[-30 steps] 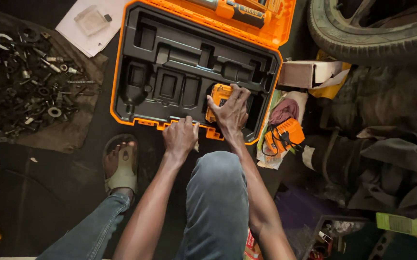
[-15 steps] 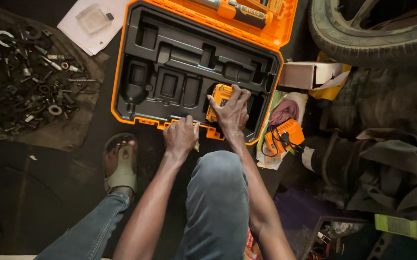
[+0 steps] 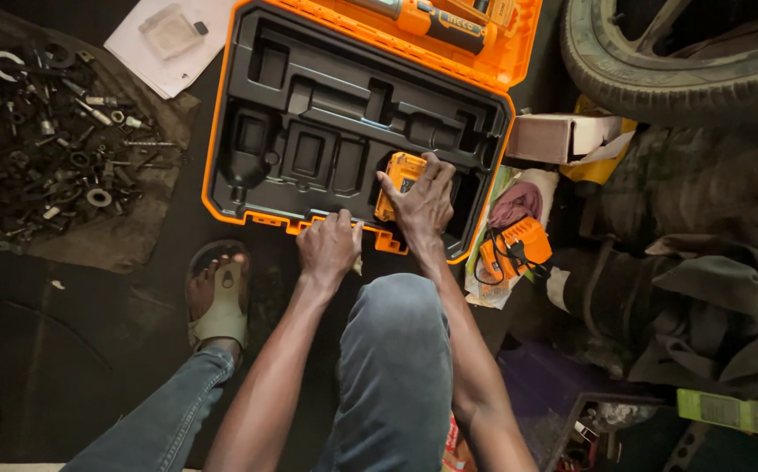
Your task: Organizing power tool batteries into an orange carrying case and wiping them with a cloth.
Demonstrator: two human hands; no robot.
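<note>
An open orange tool case (image 3: 222, 131) with a black moulded insert lies on the floor in front of me. My right hand (image 3: 423, 205) grips an orange battery pack (image 3: 399, 175) seated in a slot at the case's right front. My left hand (image 3: 328, 249) rests with curled fingers on the case's front edge, next to the orange latch. An orange power tool (image 3: 431, 19) lies in the lid at the top. My knee in grey jeans is just below both hands.
A heap of nuts, bolts and washers (image 3: 38, 140) lies on a cloth at the left. White paper with a small plastic box (image 3: 169, 31) is at top left. An orange charger (image 3: 514, 249), a cardboard box (image 3: 563, 135), a tyre (image 3: 685, 61) and dark rags (image 3: 711, 288) crowd the right. My sandalled foot (image 3: 217, 293) is near the case.
Both hands stay where they were on the battery pack and the case's front edge. Only the view has shifted slightly.
</note>
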